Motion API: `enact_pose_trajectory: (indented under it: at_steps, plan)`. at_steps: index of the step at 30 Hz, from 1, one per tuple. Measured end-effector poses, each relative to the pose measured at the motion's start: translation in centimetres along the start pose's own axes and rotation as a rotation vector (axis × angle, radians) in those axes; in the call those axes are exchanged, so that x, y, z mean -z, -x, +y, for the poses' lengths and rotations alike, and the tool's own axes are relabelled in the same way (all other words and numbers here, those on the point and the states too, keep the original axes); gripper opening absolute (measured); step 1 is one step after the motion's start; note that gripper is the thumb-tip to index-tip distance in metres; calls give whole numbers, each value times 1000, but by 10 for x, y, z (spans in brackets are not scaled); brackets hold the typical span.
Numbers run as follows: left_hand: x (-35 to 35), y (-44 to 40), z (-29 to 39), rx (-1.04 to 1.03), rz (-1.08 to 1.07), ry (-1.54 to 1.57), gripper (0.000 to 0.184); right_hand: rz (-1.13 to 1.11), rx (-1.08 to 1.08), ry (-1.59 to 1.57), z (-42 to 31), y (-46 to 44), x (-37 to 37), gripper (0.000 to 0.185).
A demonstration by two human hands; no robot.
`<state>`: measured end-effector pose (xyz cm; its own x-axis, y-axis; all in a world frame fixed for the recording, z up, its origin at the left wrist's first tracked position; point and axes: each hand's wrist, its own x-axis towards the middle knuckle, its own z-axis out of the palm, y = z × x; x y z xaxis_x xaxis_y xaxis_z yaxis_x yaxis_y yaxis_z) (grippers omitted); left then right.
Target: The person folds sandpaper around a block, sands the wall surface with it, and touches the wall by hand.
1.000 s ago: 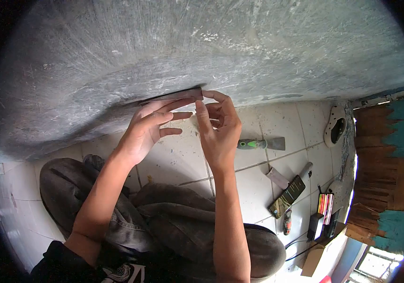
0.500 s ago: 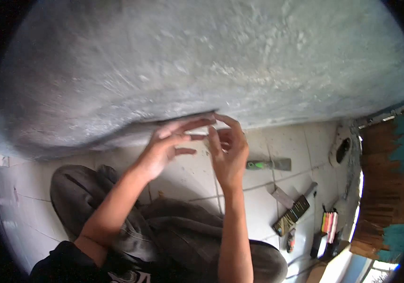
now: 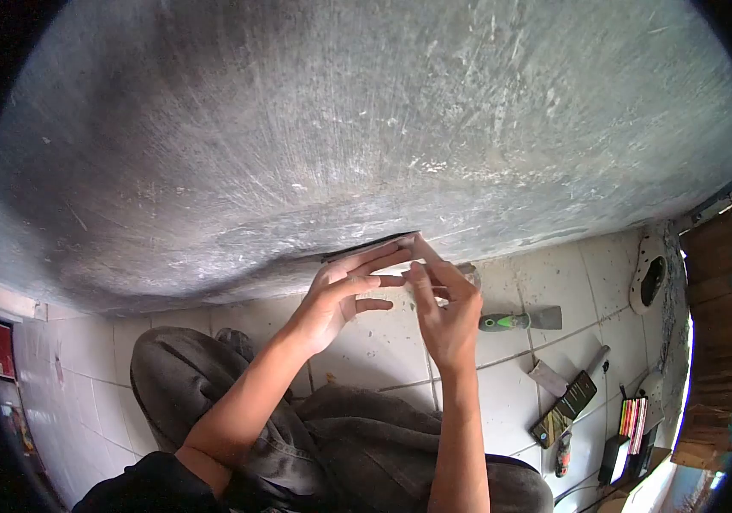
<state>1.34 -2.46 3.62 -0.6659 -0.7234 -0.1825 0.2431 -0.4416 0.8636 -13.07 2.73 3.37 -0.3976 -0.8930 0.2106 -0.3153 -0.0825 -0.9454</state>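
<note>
A thin, dark-edged sheet (image 3: 364, 249), which looks like sandpaper, is seen almost edge-on close to the grey wall (image 3: 366, 145). My left hand (image 3: 332, 306) is at its left part, with long fingers running along the sheet and whitish dust on the skin. The right corner of the sheet is between the fingers of my right hand (image 3: 451, 318). Both hands are close together above the tiled floor, fingertips nearly meeting. Just behind my right hand a small greyish object (image 3: 470, 274) is partly hidden.
A putty knife (image 3: 521, 320) with a green-black handle lies on the white tiles (image 3: 366, 346). Further right are a second scraper (image 3: 549, 377), a phone (image 3: 566, 409), an orange-handled tool (image 3: 563, 455), a striped box (image 3: 633, 425) and a clog (image 3: 648, 274). My folded legs (image 3: 357, 427) are below.
The view has shifted, so the hands and floor things appear further right and lower. Both hands stay at the sheet, with much the same finger positions; the picture is sharper now.
</note>
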Motion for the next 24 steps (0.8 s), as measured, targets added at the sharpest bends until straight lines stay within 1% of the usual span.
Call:
enact_pose_trajectory:
  at_steps: [3, 9, 11, 13, 15, 20, 24]
  plan:
    - [2, -1, -2, -6, -12, 4, 59, -4, 34, 28, -1, 3, -4, 36]
    - [0, 0, -1, 3, 6, 23, 57, -23, 9, 24, -1, 3, -5, 37]
    - [0, 1, -1, -6, 2, 21, 57, -2, 58, 33, 2, 3, -6, 37]
    - [-1, 1, -2, -3, 5, 20, 57, -16, 47, 69, 0, 3, -4, 36]
    - [-4, 1, 0, 7, 44, 13, 62, -28, 39, 98, -3, 3, -4, 35]
    - [-4, 1, 0, 14, 45, 21, 62, -10, 69, 73, 3, 3, -6, 36]
    - [-5, 1, 1, 23, 44, 7, 64, -19, 47, 86, 0, 3, -6, 37]
